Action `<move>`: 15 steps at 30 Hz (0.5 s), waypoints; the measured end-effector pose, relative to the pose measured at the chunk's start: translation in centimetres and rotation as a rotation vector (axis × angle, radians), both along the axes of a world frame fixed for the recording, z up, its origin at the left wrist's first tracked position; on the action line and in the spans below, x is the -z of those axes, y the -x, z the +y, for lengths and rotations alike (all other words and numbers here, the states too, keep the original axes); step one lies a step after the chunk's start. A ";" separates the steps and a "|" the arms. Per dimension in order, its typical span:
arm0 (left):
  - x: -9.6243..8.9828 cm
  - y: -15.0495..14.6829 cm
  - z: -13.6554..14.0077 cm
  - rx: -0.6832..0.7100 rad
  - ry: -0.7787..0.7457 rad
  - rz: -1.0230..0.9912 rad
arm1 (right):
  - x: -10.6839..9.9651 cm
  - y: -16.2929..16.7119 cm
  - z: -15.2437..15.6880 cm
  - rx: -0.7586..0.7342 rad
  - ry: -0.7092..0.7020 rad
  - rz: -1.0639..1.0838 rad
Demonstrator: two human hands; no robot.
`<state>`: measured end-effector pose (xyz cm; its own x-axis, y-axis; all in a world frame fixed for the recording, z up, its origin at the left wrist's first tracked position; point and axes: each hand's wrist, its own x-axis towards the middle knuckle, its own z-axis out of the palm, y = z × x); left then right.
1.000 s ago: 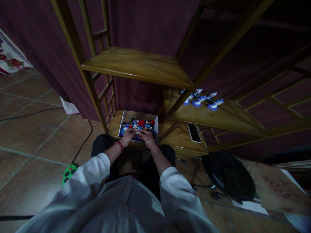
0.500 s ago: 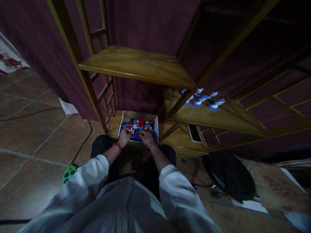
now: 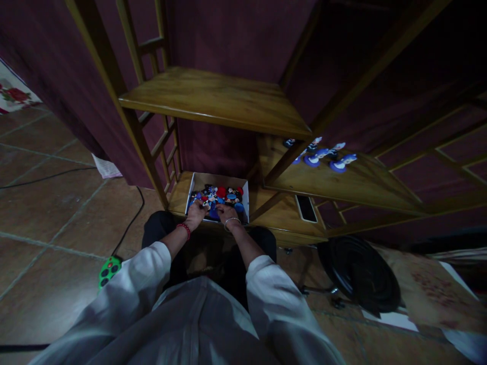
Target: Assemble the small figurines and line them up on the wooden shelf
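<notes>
A shallow white box (image 3: 245,195) packed with small colourful figurines (image 3: 221,191) rests on the lowest wooden shelf, between my knees. My left hand (image 3: 195,215) reaches over its front left part, fingers pinched on a small figurine that they mostly cover. Facing it, my right hand (image 3: 227,213) is closed by a figurine with a blue-purple base (image 3: 213,212), its fingertips touching it. Exact finger contact is hard to see at this size.
Several figurines on purple bases (image 3: 338,165) stand on the shelf to the right. A phone (image 3: 306,208) lies below them. A wooden board (image 3: 220,96) juts out above the box. A black round stool (image 3: 357,274) is at right, a green controller-like object (image 3: 109,272) on the floor at left.
My right hand has shifted very slightly left toward the figurine with the blue-purple base. The view has tilted a little; the left hand stays in place.
</notes>
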<state>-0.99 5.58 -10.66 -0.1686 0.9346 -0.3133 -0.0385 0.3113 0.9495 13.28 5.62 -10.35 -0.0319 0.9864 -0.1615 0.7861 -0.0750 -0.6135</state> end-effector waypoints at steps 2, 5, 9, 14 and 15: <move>-0.2 0.0 -0.1 0.013 -0.003 0.018 | -0.2 0.1 0.1 0.000 0.001 -0.018; -0.4 0.0 -0.1 0.030 -0.009 0.034 | -0.4 0.2 0.2 -0.006 0.001 -0.062; -0.2 0.1 0.0 0.022 -0.001 0.055 | -0.4 0.3 0.6 -0.027 0.002 -0.147; 0.3 0.2 0.2 0.022 -0.025 0.032 | -0.6 0.7 1.2 -0.030 0.031 -0.246; 0.4 0.2 0.2 0.023 -0.037 0.031 | -0.7 0.7 1.3 -0.028 0.038 -0.254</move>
